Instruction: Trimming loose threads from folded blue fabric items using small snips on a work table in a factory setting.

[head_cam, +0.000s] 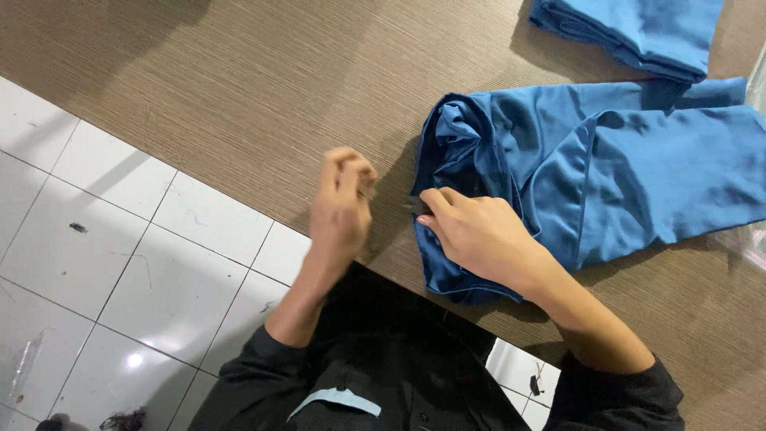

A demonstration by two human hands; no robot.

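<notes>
Looking straight down at a brown wood-grain table [239, 88] with a blue garment [622, 172] spread out over at about 3 o'clock, bunched and rumpled at its near end around the centre of the frame. Right hand [479, 231] resting on that bunched end, fingers pressed together and curled, tips pinching the blue fabric edge right at the table's near side. Left hand [341, 203] just beside it at roughly 9 o'clock from the right one, lifted a bit off the tabletop, fingers curled in toward the thumb like a loose pinch; can't tell if anything tiny sits between them, kinda blurry there. Not touching the cloth, small gap between the two hands. Second blue folded piece [638, 28] up at 1 o'clock, near the top edge, lying apart from the first one. White tiled floor [120, 263] filling the 8 o'clock side, a few dark specks on it. Black sleeves and dark top at 6 o'clock, with a pale blue patch on the chest.
</notes>
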